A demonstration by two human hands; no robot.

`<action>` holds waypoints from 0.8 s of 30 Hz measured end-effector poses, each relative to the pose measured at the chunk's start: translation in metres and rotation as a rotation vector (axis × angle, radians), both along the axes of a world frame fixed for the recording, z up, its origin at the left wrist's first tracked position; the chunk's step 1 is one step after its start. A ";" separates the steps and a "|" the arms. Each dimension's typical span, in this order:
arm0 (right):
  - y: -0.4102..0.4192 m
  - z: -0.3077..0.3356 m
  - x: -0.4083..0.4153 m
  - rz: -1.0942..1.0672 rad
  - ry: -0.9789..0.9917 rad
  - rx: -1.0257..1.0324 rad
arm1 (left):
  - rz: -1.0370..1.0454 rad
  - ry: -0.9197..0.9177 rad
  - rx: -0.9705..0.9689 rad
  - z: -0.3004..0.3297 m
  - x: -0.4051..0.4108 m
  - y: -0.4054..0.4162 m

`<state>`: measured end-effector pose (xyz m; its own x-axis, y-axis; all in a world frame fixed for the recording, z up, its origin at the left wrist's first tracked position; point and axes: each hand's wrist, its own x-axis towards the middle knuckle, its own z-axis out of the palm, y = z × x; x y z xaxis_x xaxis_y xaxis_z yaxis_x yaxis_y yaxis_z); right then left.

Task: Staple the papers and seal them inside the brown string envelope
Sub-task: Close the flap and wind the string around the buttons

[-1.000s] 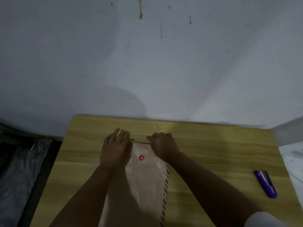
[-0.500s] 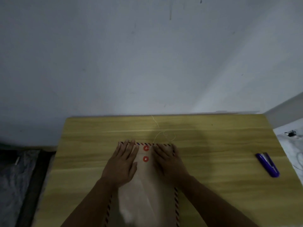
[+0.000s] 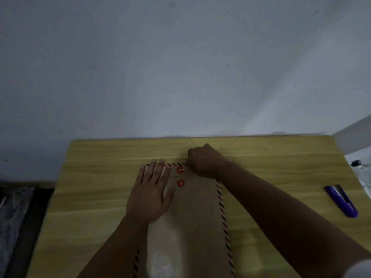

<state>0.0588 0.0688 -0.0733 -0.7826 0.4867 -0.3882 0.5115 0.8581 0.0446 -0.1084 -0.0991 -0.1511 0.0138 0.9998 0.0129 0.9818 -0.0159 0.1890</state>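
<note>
A pale grey wall rises behind a yellow wooden counter (image 3: 100, 177) in dim light. On it, the right hand (image 3: 204, 160) is curled into a loose fist at the far end of the brown envelope (image 3: 192, 217), its fingers (image 3: 191, 155) pinching the thin string (image 3: 189, 141), whose free end trails up toward the wall. The string runs from that pinch to the upper red button (image 3: 180, 169) just beside the knuckles, likely so it can be wound around the buttons to close the flap. The left hand (image 3: 150, 195) lies flat with fingers (image 3: 158, 169) straight and spread, pressing the flap and the left part of the envelope down; this probably keeps the flap folded shut and the envelope from sliding while the string is pulled. The lower red button (image 3: 180, 183) sits just right of that hand's thumb, bare of string as far as can be seen. The envelope, edged in red and blue stripes, stretches toward the person between both forearms. No papers show; presumably they are inside. A purple stapler (image 3: 341, 200) lies well apart at the right edge.
</note>
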 end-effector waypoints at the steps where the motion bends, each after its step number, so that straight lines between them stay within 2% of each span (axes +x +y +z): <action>1: 0.001 0.000 -0.003 0.044 -0.013 0.039 | 0.000 -0.008 0.006 0.000 0.000 0.000; 6: -0.002 -0.005 -0.014 0.196 -0.023 0.165 | 0.002 -0.025 0.022 -0.001 -0.001 0.000; 10: 0.000 -0.003 -0.005 0.134 0.001 0.120 | 0.001 -0.013 0.028 -0.002 -0.001 0.000; 12: 0.002 0.002 0.002 0.039 0.118 0.020 | -0.001 -0.018 0.029 -0.003 -0.002 0.001; 15: 0.002 0.005 0.010 -0.277 0.429 -0.282 | 0.003 -0.002 0.018 -0.003 -0.002 0.000; 19: -0.007 0.003 0.009 -0.485 0.584 -0.491 | 0.006 -0.010 0.024 -0.002 -0.002 -0.001; 21: -0.009 0.004 0.008 -0.466 0.560 -0.464 | 0.010 -0.017 0.024 -0.002 -0.002 -0.001; 24: -0.008 0.003 0.006 -0.270 0.304 -0.255 | 0.010 -0.019 0.027 -0.002 -0.002 0.000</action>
